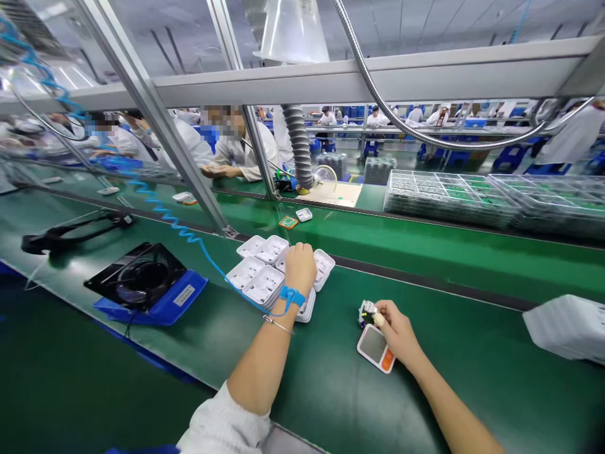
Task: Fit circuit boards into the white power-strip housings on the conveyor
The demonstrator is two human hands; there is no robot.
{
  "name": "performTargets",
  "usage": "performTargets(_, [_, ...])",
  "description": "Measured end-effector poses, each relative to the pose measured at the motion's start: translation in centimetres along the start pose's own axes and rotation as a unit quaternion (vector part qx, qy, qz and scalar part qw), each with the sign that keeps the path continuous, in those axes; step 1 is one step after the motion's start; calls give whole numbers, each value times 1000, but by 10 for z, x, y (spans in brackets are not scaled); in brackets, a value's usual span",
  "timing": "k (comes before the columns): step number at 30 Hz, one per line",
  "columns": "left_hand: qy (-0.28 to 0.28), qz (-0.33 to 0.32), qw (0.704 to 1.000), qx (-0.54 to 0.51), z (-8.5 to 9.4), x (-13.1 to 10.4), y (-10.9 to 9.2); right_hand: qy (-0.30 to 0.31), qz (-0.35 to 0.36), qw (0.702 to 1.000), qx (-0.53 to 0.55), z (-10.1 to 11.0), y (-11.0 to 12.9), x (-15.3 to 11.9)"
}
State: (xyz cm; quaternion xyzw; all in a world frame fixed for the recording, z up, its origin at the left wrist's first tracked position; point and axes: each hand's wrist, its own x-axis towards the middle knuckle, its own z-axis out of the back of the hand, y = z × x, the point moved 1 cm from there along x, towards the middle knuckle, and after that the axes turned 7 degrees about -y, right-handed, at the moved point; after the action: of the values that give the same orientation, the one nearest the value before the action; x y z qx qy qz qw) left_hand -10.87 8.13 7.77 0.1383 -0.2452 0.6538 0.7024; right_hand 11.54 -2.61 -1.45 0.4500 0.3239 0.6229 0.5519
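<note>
The right hand (397,334) pinches a small part (367,313) between thumb and fingers above the green bench (331,378). Right by that hand is a white gadget (373,345) with a grey screen and an orange end. The left hand (301,268) reaches over stacked white covers (263,284); its fingertips are hidden, so its grip cannot be told. Farther left, a black fan (144,277) rests on a blue tray (189,297).

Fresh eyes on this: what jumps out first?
Probably the coiled blue cord running from upper left to the blue strap just behind the left hand, which is over stacked white shells. Next, the black fan on a blue base at left. Then the right hand, pinching a small part beside a white-and-orange device.
</note>
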Motion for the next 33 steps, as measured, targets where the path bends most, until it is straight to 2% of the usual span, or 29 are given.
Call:
performTargets(2, [18,-9,1000,-23,-2,-14,-18,20,5,1000,18,2,9,-5])
performTargets(4, [58,-21,995,-76,-8,-34,-41,30,22,999,19,5,18,-9])
performTargets(7, [133,-31,969,-204,-24,-68,-72,-10,64,996,-54,11,26,-12])
performTargets(9, [162,-4,929,-333,-37,-86,-85,-59,97,986,-125,16,25,-11])
performTargets(13, [226,98,815,-524,-55,-101,-91,-114,132,957,-233,24,15,-7])
performTargets(18, [296,150,686,-648,-49,-106,-95,-93,113,939,-311,27,10,-6])
performTargets(21, [302,166,632,-694,-42,-108,-97,-76,122,931,-334,25,13,-6])
performTargets(24, [293,169,628,-700,-41,-109,-96,-67,125,924,-355,22,18,-7])
performTargets(29, [282,166,690,-646,-45,-109,-91,-45,123,940,-315,21,21,-8])
performTargets(33, [264,147,722,-622,-42,-108,-91,-79,70,969,-225,27,17,-5])
